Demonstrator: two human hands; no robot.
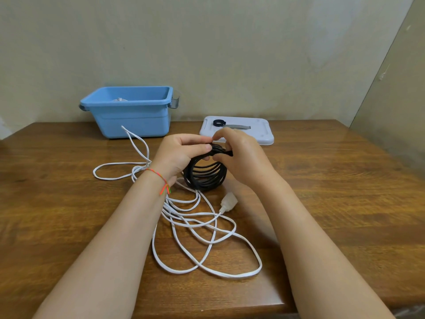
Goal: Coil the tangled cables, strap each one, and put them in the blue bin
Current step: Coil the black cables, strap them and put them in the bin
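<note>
Forearms stretched forward, both hands, left hand (181,155) and right hand (239,157), pinching top of black cable coil (205,174), coil upright above tabletop (333,192), opening facing camera, white cable (195,226) loose below, blue bin (133,111) behind.

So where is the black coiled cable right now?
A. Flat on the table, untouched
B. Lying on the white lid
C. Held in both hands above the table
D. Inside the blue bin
C: the left hand and right hand both grip the top of the black coiled cable, which hangs in front of the blue bin and near the white lid, above the loose white cable.
</note>
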